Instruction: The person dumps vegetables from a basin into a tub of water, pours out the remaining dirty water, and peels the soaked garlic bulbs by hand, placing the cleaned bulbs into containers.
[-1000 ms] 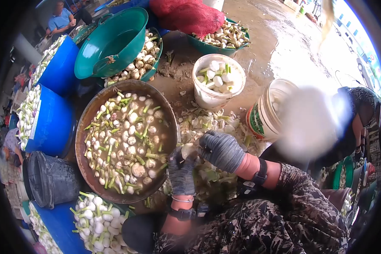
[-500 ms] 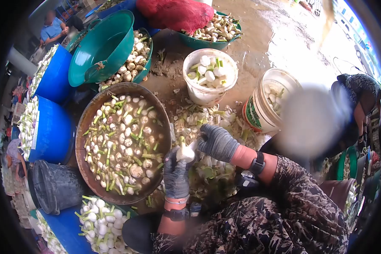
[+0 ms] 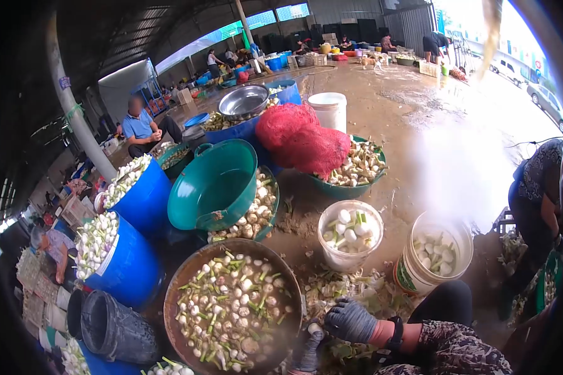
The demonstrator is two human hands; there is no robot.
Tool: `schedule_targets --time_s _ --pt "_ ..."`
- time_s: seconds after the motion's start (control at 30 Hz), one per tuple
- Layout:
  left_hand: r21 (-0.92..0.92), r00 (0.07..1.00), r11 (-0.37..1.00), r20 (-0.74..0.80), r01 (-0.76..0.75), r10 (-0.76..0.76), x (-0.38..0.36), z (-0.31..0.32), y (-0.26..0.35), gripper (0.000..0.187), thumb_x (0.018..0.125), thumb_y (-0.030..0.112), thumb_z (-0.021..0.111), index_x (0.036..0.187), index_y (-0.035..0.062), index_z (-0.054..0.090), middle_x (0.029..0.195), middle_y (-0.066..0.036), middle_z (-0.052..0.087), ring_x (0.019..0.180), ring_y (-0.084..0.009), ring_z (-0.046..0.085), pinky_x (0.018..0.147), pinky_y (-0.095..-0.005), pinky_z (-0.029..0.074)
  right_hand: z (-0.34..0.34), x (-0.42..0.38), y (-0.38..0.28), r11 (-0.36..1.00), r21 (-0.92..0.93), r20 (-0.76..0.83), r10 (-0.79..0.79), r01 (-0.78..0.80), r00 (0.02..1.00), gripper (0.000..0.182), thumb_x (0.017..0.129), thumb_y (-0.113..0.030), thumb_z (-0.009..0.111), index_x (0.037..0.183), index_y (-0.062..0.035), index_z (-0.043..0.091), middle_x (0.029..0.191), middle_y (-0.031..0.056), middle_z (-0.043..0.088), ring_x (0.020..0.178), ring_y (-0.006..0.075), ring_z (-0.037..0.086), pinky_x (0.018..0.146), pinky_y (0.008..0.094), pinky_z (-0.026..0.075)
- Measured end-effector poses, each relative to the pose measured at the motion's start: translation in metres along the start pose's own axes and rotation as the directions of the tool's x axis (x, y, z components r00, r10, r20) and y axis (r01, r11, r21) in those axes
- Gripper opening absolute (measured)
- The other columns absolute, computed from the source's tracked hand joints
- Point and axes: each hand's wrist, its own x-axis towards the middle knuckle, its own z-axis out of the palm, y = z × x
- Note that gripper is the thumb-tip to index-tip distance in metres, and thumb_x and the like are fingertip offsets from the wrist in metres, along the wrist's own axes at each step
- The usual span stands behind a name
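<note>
Both hands gloved, low at the frame's bottom edge. Left hand curled round a white onion — bulb pokes up out of the fist, long axis approx. upright; stalk end hidden, can't tell its direction. Right hand just right of it, fingers bent over the bulb's top; grip on anything unclear. Left of the hands: big brown basin w/ soaking onions. Beyond the hands: peel scraps, then two white buckets.
</note>
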Motion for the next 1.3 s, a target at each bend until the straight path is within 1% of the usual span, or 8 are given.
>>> schedule_targets --time_s 0.17,0.33,0.43,0.53,0.87,1.07,1.13,1.3 --pt "0.798 0.958 0.562 -0.285 0.217 0.036 -0.050 0.059 0.091 0.034 0.094 0.026 0.060 0.120 0.0042 0.061 0.113 -0.014 0.064 0.104 -0.0238 0.060 0.086 -0.0381 0.048 -0.008 0.002 -0.014 0.943 0.122 0.242 0.273 -0.308 0.931 0.025 0.077 -0.028 0.069 0.086 -0.0061 0.063 0.085 0.0142 0.064 0.082 0.0352 0.062 0.074 0.0448 0.049" --pt "0.671 0.978 0.723 0.015 -0.165 0.209 -0.027 0.015 0.015 0.035 0.097 0.025 0.056 0.123 0.0010 0.059 0.114 -0.016 0.064 0.103 -0.0248 0.059 0.089 -0.0365 0.046 0.023 -0.015 0.005 0.766 0.273 0.407 0.456 -0.581 0.792 0.032 0.086 -0.034 0.066 0.090 -0.0025 0.062 0.095 0.0189 0.066 0.087 0.0394 0.062 0.076 0.0446 0.050" --pt "-0.370 0.982 0.912 0.132 0.177 -0.137 0.046 -0.056 -0.101 0.064 0.087 0.020 0.070 0.141 0.0048 0.039 0.113 -0.005 0.058 0.098 -0.0129 0.055 0.084 -0.0270 0.049 0.024 -0.017 0.004 0.709 0.512 0.298 0.382 -0.484 0.875 0.031 0.089 -0.034 0.063 0.093 -0.0028 0.062 0.097 0.0207 0.066 0.085 0.0406 0.062 0.073 0.0426 0.050" --pt "0.098 0.938 0.942 0.173 -0.320 0.300 0.015 -0.027 -0.045 0.061 0.091 0.021 0.065 0.142 0.0045 0.037 0.115 -0.004 0.058 0.096 -0.0125 0.056 0.085 -0.0273 0.049 0.022 -0.020 -0.002 0.723 0.590 0.230 0.277 -0.360 0.933 0.030 0.089 -0.033 0.062 0.092 -0.0031 0.061 0.090 0.0200 0.064 0.079 0.0406 0.061 0.070 0.0432 0.050" --pt "0.772 0.980 0.608 0.101 -0.185 0.171 -0.008 0.004 0.011 0.045 0.087 0.020 0.065 0.127 0.0044 0.053 0.113 -0.013 0.064 0.105 -0.0239 0.062 0.090 -0.0362 0.049 0.016 -0.010 -0.011 0.809 0.282 0.194 0.478 -0.515 0.857 0.026 0.088 -0.029 0.063 0.092 -0.0037 0.060 0.084 0.0190 0.063 0.081 0.0387 0.063 0.069 0.0451 0.050" --pt "0.145 0.968 0.964 0.143 -0.225 0.204 -0.016 0.015 0.031 0.058 0.089 0.022 0.061 0.140 0.0040 0.040 0.119 -0.012 0.058 0.103 -0.0213 0.059 0.092 -0.0346 0.049 0.019 -0.008 0.018 0.274 0.531 0.627 0.509 -0.802 0.590 0.030 0.092 -0.031 0.062 0.092 -0.0014 0.062 0.081 0.0191 0.065 0.074 0.0365 0.062 0.070 0.0439 0.050" --pt "-0.072 0.996 0.997 0.080 -0.035 0.041 -0.017 0.012 0.022 0.040 0.091 0.023 0.059 0.126 0.0053 0.049 0.106 -0.012 0.062 0.083 -0.0199 0.066 0.063 -0.0313 0.057 0.076 -0.037 0.048 0.952 0.291 0.109 0.064 -0.094 0.992 0.027 0.091 -0.030 0.060 0.094 -0.0029 0.061 0.081 0.0190 0.065 0.074 0.0385 0.063 0.069 0.0467 0.050" --pt "0.083 0.982 0.980 -0.067 0.182 -0.177 -0.017 0.015 0.013 0.029 0.087 0.008 0.061 0.115 0.0063 0.051 0.089 -0.005 0.057 0.074 -0.0138 0.059 0.062 -0.0270 0.054 0.027 -0.016 -0.005 0.853 0.005 0.501 0.450 -0.523 0.739 0.022 0.090 -0.022 0.055 0.101 -0.0036 0.061 0.087 0.0197 0.068 0.082 0.0403 0.065 0.070 0.0483 0.050"
